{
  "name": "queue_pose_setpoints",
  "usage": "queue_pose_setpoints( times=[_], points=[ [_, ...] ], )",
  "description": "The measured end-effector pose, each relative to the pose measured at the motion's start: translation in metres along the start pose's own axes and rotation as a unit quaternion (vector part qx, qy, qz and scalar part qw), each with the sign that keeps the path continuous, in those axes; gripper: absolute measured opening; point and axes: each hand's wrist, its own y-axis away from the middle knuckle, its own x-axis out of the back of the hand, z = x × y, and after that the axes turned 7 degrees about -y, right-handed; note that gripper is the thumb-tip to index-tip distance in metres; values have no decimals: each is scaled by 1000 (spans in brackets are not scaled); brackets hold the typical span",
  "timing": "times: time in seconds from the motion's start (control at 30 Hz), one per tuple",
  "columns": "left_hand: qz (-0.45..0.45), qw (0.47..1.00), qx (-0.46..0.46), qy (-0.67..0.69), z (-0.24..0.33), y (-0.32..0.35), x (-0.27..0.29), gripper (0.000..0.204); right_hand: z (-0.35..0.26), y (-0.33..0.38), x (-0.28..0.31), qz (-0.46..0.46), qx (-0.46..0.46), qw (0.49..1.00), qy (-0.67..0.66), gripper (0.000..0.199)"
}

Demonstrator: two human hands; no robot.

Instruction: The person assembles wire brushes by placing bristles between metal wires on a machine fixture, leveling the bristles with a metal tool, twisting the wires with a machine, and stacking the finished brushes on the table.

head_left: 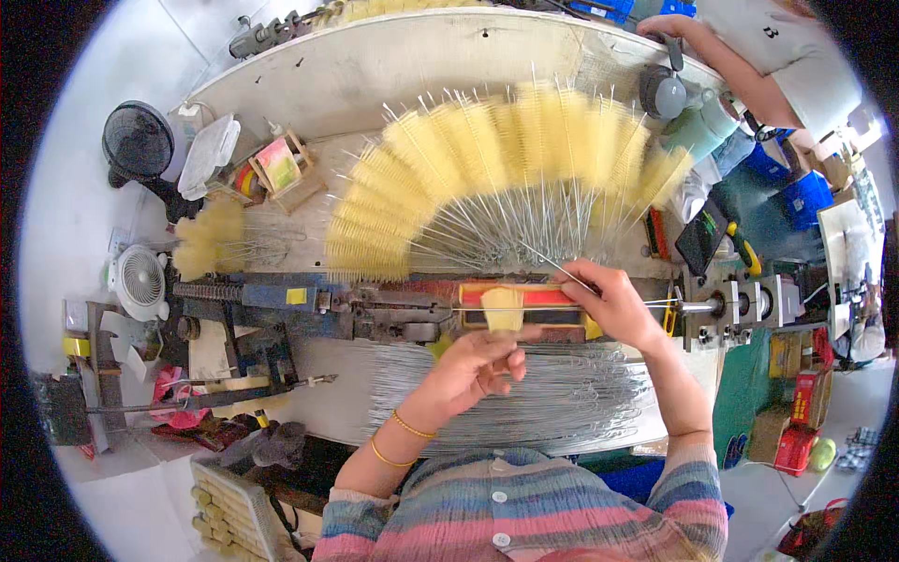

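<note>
My right hand (613, 304) is closed on a thin metal rod (543, 254) that slants up and left from the fingers. That hand sits over the right part of a red-and-yellow tray (552, 296) on the bench machine. Across the tray runs a straight wire (473, 309), with a tuft of pale yellow bristles (503, 307) on it. Just below the tuft is my left hand (478, 370), palm partly up, one finger stretched out and the others loosely bent. Nothing shows in it; motion blurs the fingertips, so contact with the bristles is unclear.
Yellow-bristled wire brushes (487, 140) fan out beyond the machine. Many loose wires (506, 398) lie between it and me. At right is a metal spindle (702, 306); at left, a blue clamp mechanism (309, 304). A co-worker's arm (735, 75) rests at far right.
</note>
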Motion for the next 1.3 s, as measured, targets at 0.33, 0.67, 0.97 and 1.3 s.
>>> queue_pose_setpoints(
  times=[0.33,0.67,0.97,1.3],
  points=[
    [-13,962,-223,159,-40,-32,-6,60,-2,-5,15,149,49,975,159,23],
    [-11,965,-224,136,-34,-31,-3,71,-10,30,-29,265,84,958,71,20],
    [-30,951,-279,130,-46,-31,6,48,-2,17,-40,182,192,959,100,19],
    [-22,952,-247,179,-36,-25,-10,52,-14,44,-53,236,216,945,72,22]
  ],
)
